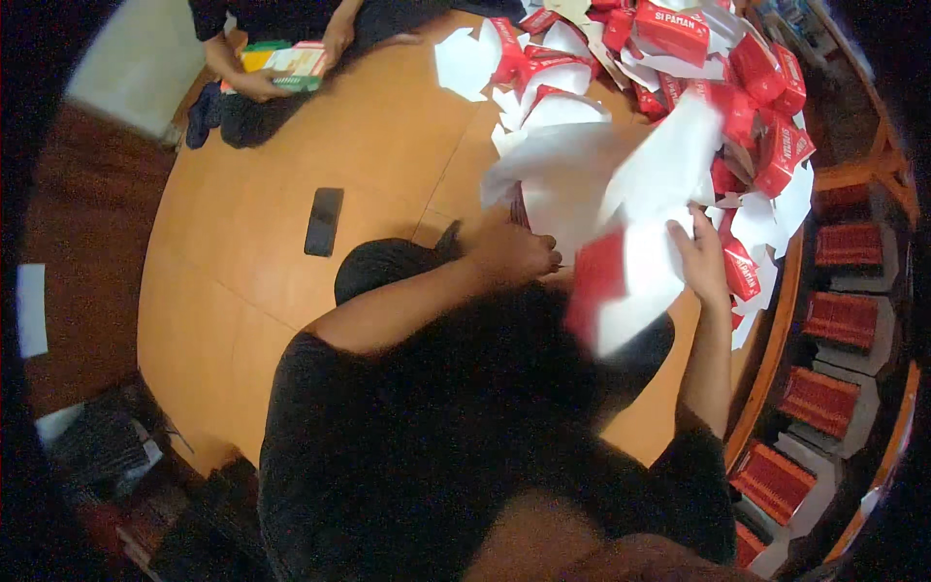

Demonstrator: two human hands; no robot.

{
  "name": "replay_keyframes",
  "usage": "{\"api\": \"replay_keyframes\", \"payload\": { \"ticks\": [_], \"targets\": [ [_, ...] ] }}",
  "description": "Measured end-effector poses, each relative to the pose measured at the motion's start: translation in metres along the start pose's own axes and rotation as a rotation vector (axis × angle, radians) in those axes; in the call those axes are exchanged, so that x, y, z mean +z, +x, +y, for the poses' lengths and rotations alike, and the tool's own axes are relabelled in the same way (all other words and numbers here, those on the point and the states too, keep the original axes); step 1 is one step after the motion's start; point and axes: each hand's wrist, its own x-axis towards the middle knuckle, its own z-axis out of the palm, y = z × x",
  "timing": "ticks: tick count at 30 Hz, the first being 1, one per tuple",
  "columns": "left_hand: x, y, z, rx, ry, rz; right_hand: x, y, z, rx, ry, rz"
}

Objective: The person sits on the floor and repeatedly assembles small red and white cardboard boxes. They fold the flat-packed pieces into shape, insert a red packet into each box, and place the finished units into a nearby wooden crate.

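Observation:
A red and white folding carton point(645, 276), partly opened out and smeared by motion, is in front of me at the right. My right hand point(700, 257) grips its right edge, thumb on the white inner side. Beside it, my left hand point(524, 250) is closed, its fingers curled in over my lap. What those fingers hold, if anything, I cannot make out. Just beyond the left hand is a curved white card sheet point(567, 170), next to a narrow dark striped edge point(517, 206).
Red and white cartons point(669, 34) lie in a loose heap at the far right. A black phone point(324, 221) rests on the wooden floor point(242, 223) at left. Another person's hands point(262, 85) hold a green, yellow and white item. Stacks of red cartons point(842, 320) line the right side.

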Motion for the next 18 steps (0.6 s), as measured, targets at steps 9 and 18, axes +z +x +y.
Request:
{"api": "replay_keyframes", "payload": {
  "ticks": [9, 18],
  "targets": [
    [-0.013, -0.024, 0.013, -0.282, -0.279, 0.056, 0.042, 0.031, -0.008, 0.047, -0.539, 0.146],
    [-0.008, -0.039, -0.004, 0.07, -0.099, 0.149, 0.049, 0.053, 0.042, -0.271, -0.882, -0.03]
  ]
}}
